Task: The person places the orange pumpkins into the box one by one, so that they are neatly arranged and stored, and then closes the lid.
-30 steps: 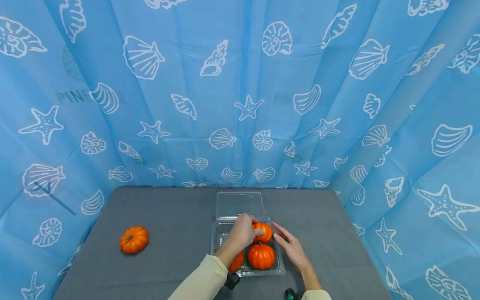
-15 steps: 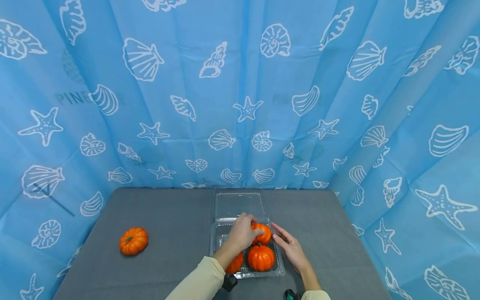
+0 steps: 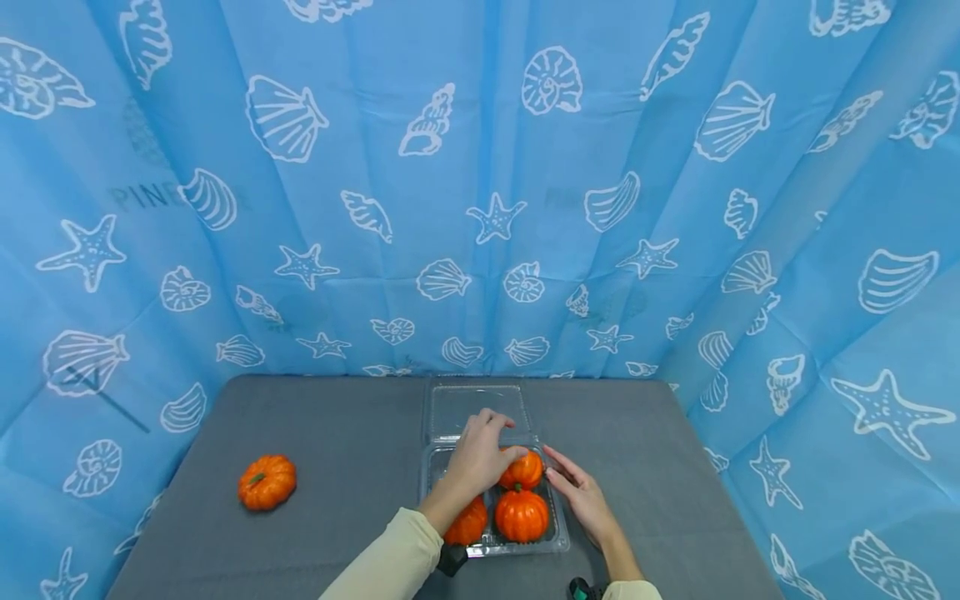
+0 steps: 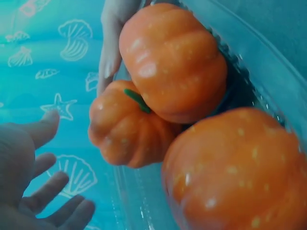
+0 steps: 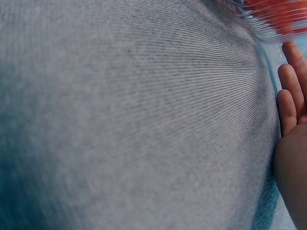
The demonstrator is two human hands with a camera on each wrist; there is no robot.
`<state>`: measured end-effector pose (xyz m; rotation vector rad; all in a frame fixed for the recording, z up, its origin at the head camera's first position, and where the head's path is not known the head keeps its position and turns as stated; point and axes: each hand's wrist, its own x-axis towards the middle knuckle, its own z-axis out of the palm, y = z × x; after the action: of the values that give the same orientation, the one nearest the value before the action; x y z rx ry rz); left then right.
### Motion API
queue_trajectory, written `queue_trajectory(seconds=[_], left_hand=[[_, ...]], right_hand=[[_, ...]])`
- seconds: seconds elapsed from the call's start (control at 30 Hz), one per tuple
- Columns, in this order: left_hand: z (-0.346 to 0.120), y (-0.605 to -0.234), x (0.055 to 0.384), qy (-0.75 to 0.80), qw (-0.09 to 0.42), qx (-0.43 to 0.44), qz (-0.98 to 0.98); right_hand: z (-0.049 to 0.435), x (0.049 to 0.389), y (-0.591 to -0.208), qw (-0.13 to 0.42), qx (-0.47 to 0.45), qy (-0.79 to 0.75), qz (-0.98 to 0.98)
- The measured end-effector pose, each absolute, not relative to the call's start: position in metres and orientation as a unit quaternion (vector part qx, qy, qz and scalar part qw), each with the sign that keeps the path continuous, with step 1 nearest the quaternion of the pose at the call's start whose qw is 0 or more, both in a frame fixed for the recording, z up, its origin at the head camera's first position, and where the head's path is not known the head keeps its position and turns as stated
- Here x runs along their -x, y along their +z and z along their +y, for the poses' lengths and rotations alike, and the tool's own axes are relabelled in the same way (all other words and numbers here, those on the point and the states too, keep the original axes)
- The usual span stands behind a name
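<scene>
Three small orange toy pumpkins sit in a clear plastic hinged container (image 3: pixel 519 549): a back-right pumpkin (image 3: pixel 524 469), a front-right pumpkin (image 3: pixel 522 517) and a front-left pumpkin (image 3: pixel 467 524). My left hand (image 3: pixel 480 454) hovers over the container's back-left part, partly hiding it. In the left wrist view that hand (image 4: pixel 36 187) has spread, loosely bent fingers, apart from the green-stemmed pumpkin (image 4: pixel 132 125). My right hand (image 3: pixel 585 498) stays at the container's right side, fingers extended along the wall near the back-right pumpkin. The right wrist view shows its extended fingers (image 5: pixel 290 81) just below the clear wall.
The container's raised transparent lid (image 3: pixel 480 408) lies back toward the curtain. Another orange pumpkin (image 3: pixel 267 482) rests on the grey cloth-covered table (image 3: pixel 352 467) at the left. A blue shell-patterned curtain (image 3: pixel 480 208) encloses the table's back and sides.
My left hand has let go of the back-right pumpkin and moved slightly up and left, its fingers opening. The right hand keeps its place.
</scene>
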<state>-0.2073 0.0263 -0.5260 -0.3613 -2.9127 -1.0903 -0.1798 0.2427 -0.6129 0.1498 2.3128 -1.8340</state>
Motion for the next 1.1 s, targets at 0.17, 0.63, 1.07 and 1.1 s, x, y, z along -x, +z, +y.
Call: queue_trajectory(seconds=[0.17,0.63,1.07,1.1], left_hand=[[0.017,-0.525,0.21,-0.316,0.042,0.129,-0.939],[-0.009,-0.532,0.222,-0.176,0.099,0.169,-0.965],[-0.042,-0.546,0.229,-0.153,0.105,0.13,-0.974],[-0.045,-0.548,0.229,-0.155,0.106,0.127,-0.974]], right_hand=[[0.241,0.179,-0.613,0.094,-0.054,-0.621,0.776],[0.239,0.181,-0.612,0.094,-0.056,-0.612,0.783],[0.24,0.181,-0.614,0.092,-0.053,-0.621,0.777],[0.241,0.181,-0.614,0.092,-0.053,-0.621,0.777]])
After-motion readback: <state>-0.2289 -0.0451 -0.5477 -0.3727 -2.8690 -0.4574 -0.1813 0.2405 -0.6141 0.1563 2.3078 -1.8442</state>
